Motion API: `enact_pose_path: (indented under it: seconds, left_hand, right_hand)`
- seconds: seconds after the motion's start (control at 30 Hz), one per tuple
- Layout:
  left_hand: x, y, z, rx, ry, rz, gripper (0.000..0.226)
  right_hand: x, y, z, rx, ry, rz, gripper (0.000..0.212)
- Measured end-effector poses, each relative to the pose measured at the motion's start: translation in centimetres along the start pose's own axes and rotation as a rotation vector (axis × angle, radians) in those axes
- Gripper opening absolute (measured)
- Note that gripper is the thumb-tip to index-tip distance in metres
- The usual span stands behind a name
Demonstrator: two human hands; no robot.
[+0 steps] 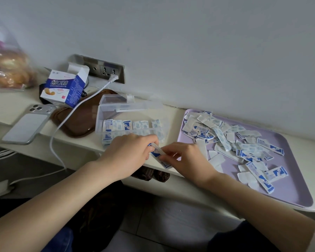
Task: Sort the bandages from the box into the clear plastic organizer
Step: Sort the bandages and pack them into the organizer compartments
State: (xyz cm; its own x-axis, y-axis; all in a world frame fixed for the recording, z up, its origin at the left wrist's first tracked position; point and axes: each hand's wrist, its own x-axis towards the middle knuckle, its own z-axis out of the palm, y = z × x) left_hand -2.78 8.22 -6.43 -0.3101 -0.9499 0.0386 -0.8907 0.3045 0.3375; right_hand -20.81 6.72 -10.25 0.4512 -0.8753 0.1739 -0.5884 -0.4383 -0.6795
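Box [62,88] (printed "CHUANGKOUTIE") sits open; left hand [127,153] and right hand [185,159] pinch bandage [157,155].

- The organizer [131,113] sits mid-shelf [7,106] against the wall, with filed bandages [127,125] in its compartments.
- To its right, a tray [289,188] carries the loose bandages [235,140].
- To its left lie a smaller tray [80,120] and a phone [27,126].
- Behind those stands the box [65,88], below a wall socket [107,70].
- Just before the organizer, the left hand [127,151] and right hand [187,159] pinch a single bandage [157,155].

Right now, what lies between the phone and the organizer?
Between the phone and organizer: a brown tray with a white cable across it, in the head view.
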Motion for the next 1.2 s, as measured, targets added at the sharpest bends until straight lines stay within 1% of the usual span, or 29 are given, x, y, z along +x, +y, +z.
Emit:
enact_pose_path:
  seconds: [0.13, 0.23, 0.37, 0.47, 0.53, 0.57, 0.63, 0.7, 0.73, 0.77, 0.8, 0.93, 1.0, 1.03, 1.1, 1.13, 1.2]
  left_hand:
    - [-0.3, -1.3, -0.5, 0.013, 0.063, 0.076, 0.006]
    - [-0.4, -2.4, -1.1, -0.056, 0.136, 0.107, 0.008]
    - [-0.3, -3.9, -2.4, -0.143, 0.285, 0.132, 0.009]
    - [-0.4, -5.4, -3.5, -0.207, 0.369, 0.11, 0.012]
    - [-0.4, -7.0, -3.9, -0.186, 0.416, 0.085, 0.013]
    - [-0.3, -7.8, -3.9, -0.131, 0.406, 0.06, 0.015]
    - [-0.2, -9.2, -3.6, 0.031, 0.277, -0.051, 0.024]
    - [-0.1, -10.1, -3.4, 0.124, 0.131, -0.208, 0.037]
    - [-0.2, -10.5, -3.2, 0.122, 0.095, -0.263, 0.042]
    - [-0.2, -10.7, -3.0, 0.122, 0.082, -0.287, 0.045]
    - [-0.2, -10.8, -2.7, 0.138, 0.078, -0.294, 0.046]
    - [-0.6, -10.8, -1.7, 0.194, 0.08, -0.289, 0.038]
    - [-0.7, -10.4, -1.2, 0.213, 0.08, -0.282, 0.039]
    - [-0.7, -10.3, -1.0, 0.208, 0.09, -0.283, 0.041]
    - [-0.7, -10.3, -0.9, 0.187, 0.128, -0.296, 0.044]
    - [-0.6, -10.4, -0.9, 0.181, 0.147, -0.303, 0.046]
    - [-0.5, -10.6, -0.9, 0.174, 0.159, -0.317, 0.047]
  right_hand:
    - [0.6, -0.9, 0.9, 0.007, 0.081, -0.029, 0.015]
    - [1.6, -1.7, 1.2, 0.016, 0.151, 0.005, 0.011]
    - [3.6, -3.4, 1.1, 0.053, 0.155, 0.048, 0.008]
    - [5.5, -4.3, 0.7, 0.075, 0.118, 0.105, 0.017]
    - [7.1, -4.9, 0.3, 0.081, 0.112, 0.151, 0.025]
    - [8.0, -5.1, 0.2, 0.099, 0.113, 0.186, 0.029]
    - [9.9, -5.3, 0.3, 0.146, 0.108, 0.269, 0.035]
    - [11.8, -5.1, 1.0, 0.176, 0.078, 0.364, 0.025]
    - [12.8, -4.9, 1.5, 0.177, 0.061, 0.417, 0.017]
    - [13.6, -4.6, 1.8, 0.17, 0.048, 0.47, 0.01]
    - [14.4, -4.5, 2.2, 0.15, 0.032, 0.522, 0.007]
    - [16.7, -4.0, 3.8, -0.003, -0.07, 0.682, 0.01]
    - [17.2, -3.7, 4.4, -0.068, -0.143, 0.741, 0.007]
    - [17.4, -3.6, 4.7, -0.083, -0.172, 0.771, 0.009]
    - [17.8, -3.3, 5.4, -0.104, -0.2, 0.802, 0.02]
    - [18.0, -3.2, 5.7, -0.136, -0.213, 0.804, 0.026]
    - [18.3, -3.1, 6.2, -0.219, -0.247, 0.791, 0.029]
